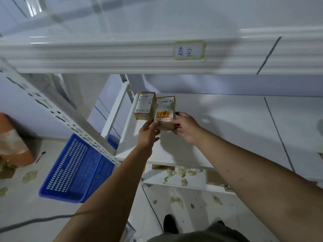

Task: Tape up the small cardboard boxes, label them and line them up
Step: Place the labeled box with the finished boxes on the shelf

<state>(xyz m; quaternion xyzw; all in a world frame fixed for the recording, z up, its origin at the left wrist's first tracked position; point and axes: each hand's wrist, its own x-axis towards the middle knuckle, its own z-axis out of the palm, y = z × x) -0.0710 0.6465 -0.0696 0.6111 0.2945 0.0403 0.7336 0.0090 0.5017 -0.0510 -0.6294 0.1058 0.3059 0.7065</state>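
Box (165, 117) at shelf (218, 123), seemingly touching second box (144, 105) — blue basket (73, 170) nearby

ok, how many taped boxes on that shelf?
2. One box at the left end of the shelf; the second box beside it, held by left hand and right hand. Lower level partly hidden.

Two boxes (155, 109) side by side on shelf (227, 119), basket (73, 170) lower left.

Likely storeroom — labelled steel shelving (57, 109).
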